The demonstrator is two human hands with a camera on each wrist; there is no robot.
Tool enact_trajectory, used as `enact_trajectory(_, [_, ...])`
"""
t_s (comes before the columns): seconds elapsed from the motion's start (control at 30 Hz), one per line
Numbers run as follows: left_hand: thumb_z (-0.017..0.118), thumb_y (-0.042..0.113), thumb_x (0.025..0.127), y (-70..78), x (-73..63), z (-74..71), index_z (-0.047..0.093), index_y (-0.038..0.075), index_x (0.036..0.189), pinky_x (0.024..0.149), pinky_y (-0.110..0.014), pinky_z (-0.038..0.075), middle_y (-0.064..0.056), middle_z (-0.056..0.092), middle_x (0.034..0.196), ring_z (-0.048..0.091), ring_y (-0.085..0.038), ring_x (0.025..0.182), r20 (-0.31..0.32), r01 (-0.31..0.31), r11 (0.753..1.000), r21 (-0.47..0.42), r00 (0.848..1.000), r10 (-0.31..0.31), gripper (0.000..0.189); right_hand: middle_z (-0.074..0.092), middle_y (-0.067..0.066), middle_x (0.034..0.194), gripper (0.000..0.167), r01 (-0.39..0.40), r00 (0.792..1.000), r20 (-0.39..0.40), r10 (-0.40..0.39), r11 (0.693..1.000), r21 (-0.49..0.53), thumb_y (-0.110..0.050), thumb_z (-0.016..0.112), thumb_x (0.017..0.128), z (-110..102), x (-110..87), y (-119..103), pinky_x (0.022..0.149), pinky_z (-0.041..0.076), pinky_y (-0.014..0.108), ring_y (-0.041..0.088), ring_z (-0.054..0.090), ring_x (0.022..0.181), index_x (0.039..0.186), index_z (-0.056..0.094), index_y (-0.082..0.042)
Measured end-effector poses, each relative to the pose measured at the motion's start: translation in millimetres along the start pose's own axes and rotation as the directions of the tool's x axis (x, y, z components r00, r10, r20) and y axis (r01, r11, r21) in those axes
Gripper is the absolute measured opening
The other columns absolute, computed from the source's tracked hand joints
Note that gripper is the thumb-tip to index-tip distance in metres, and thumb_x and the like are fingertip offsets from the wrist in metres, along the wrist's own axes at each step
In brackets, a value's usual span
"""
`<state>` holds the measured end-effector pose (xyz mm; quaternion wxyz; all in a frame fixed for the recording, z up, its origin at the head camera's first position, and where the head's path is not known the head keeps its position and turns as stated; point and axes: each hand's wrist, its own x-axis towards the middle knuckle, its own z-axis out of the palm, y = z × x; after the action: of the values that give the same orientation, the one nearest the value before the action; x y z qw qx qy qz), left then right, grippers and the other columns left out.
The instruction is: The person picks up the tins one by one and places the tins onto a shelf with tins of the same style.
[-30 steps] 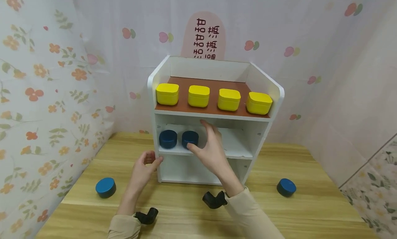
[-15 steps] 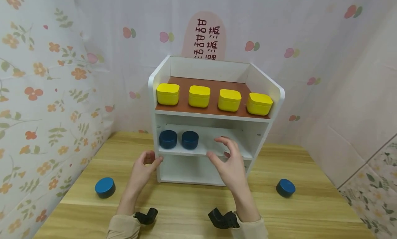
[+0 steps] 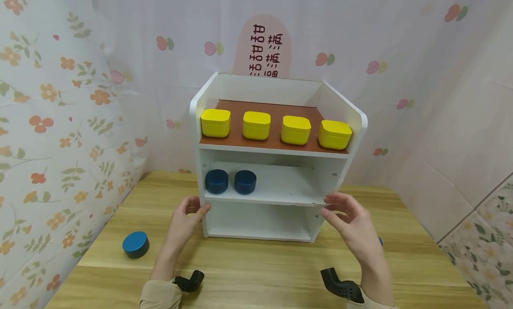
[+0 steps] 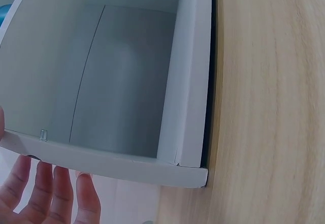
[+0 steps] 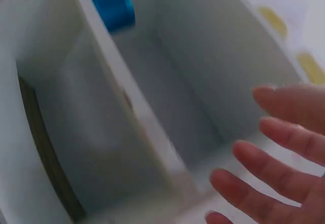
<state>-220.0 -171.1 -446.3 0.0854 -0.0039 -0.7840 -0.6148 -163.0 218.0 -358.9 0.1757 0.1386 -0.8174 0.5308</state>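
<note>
A white shelf unit stands on the wooden table. My left hand holds its left side panel; in the left wrist view the fingers lie along the panel's outer face, and a thumb tip shows at the left edge. My right hand is beside the right front edge, fingers loosely bent and nothing in them. Two round dark-blue tins sit side by side at the left of the middle shelf. Several yellow square-cornered boxes stand in a row along the top.
A blue round tin lies on the table to the left. Another blue tin is mostly hidden behind my right hand. A patterned curtain hangs behind the shelf and along the sides.
My right hand has let go of the second blue tin on the middle shelf and moved right to the unit's right edge. My left hand has stayed in place.
</note>
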Motion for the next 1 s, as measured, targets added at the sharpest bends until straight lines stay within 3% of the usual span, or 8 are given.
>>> enact_trajectory(0.37, [0.07, 0.036, 0.092, 3.7, -1.1, 0.9, 0.054, 0.005, 0.122, 0.081, -0.027, 0.047, -0.014, 0.055, 0.117, 0.049, -0.025, 0.107, -0.003, -0.01, 1.0, -0.001, 1.0, 0.01, 0.046, 0.06, -0.007, 0.115, 0.037, -0.181, 0.983, -0.044, 0.18, 0.983, -0.026, -0.017, 0.065, 0.096, -63.5, -16.2, 62.6, 0.081, 0.046, 0.015, 0.007, 0.057, 0.104, 0.129, 0.054, -0.005])
enact_trajectory(0.53, [0.069, 0.038, 0.092, 3.9, -2.0, 0.1, 0.053, 0.005, 0.123, 0.082, -0.027, 0.047, -0.013, 0.054, 0.119, 0.049, -0.025, 0.109, 0.002, 0.013, 1.0, 0.009, 1.0, -0.013, 0.048, 0.061, -0.013, 0.108, 0.034, -0.222, 0.97, -0.101, 0.221, 0.975, 0.002, -0.014, 0.066, 0.095, -80.6, -22.8, 86.3, 0.078, 0.046, 0.014, 0.001, 0.058, 0.097, 0.126, 0.056, -0.007])
enact_trajectory(0.8, [0.07, 0.039, 0.091, 1.4, -0.6, -1.7, 0.053, 0.005, 0.123, 0.081, -0.026, 0.049, -0.014, 0.055, 0.118, 0.05, -0.026, 0.108, -0.007, -0.001, 1.0, -0.006, 1.0, 0.001, 0.05, 0.063, -0.018, 0.102, 0.03, -0.271, 0.949, -0.141, 0.281, 0.959, 0.083, -0.012, 0.067, 0.094, -98.2, -26.3, 112.5, 0.072, 0.046, 0.014, -0.004, 0.058, 0.093, 0.123, 0.06, -0.018])
enact_trajectory(0.9, [0.071, 0.038, 0.09, -0.7, -0.3, 0.7, 0.053, 0.006, 0.122, 0.081, -0.027, 0.049, -0.013, 0.055, 0.117, 0.05, -0.026, 0.108, 0.001, 0.003, 1.0, -0.019, 1.0, -0.003, 0.048, 0.06, -0.023, 0.101, 0.03, -0.314, 0.937, -0.154, 0.312, 0.949, 0.01, -0.018, 0.067, 0.095, -104.3, -28.1, 123.6, 0.072, 0.046, 0.013, -0.007, 0.055, 0.093, 0.123, 0.059, -0.018])
enact_trajectory(1.0, [0.071, 0.035, 0.091, -1.2, -1.2, 0.8, 0.054, 0.005, 0.122, 0.08, -0.027, 0.048, -0.013, 0.055, 0.117, 0.05, -0.026, 0.107, -0.014, -0.003, 1.0, -0.03, 1.0, 0.003, 0.047, 0.053, -0.028, 0.104, 0.04, -0.363, 0.928, -0.143, 0.344, 0.923, -0.128, -0.029, 0.066, 0.095, -109.2, -27.3, 133.4, 0.071, 0.043, 0.012, -0.01, 0.05, 0.092, 0.128, 0.054, -0.011])
